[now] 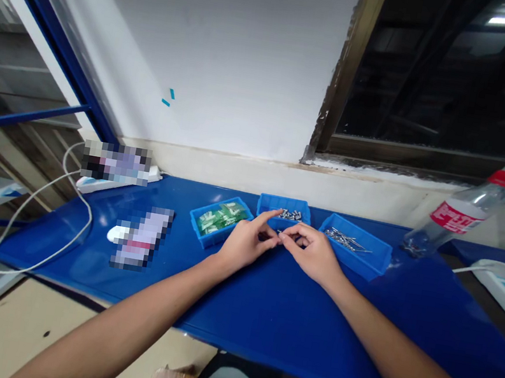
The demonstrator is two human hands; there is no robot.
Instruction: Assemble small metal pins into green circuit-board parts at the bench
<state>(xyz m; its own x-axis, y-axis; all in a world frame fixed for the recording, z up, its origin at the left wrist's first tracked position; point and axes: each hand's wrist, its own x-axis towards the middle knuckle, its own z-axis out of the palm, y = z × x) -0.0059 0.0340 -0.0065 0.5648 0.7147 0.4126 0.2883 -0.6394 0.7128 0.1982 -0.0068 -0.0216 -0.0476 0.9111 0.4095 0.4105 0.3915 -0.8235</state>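
My left hand (245, 241) and my right hand (312, 251) meet above the table, in front of the middle blue bin (262, 202). Its small metal pieces (295, 215) show just beyond my fingers. The right thumb and fingers are pinched together, and the left thumb reaches the same spot, with the left index finger arched over. Whatever lies between the fingertips is too small to make out. Left of my hands sits a blue bin (203, 240) of green-and-clear small packets (221, 217). To the right, another blue bin (377, 268) contains thin metal pins (345, 240).
On the blue table (287, 330), a blurred-out flat object (144, 239) lies left beside a white oval item (117, 234). A power strip (117, 184) with a white cable (39, 263) is at the back left. A red-capped plastic bottle (454, 216) stands at the right.
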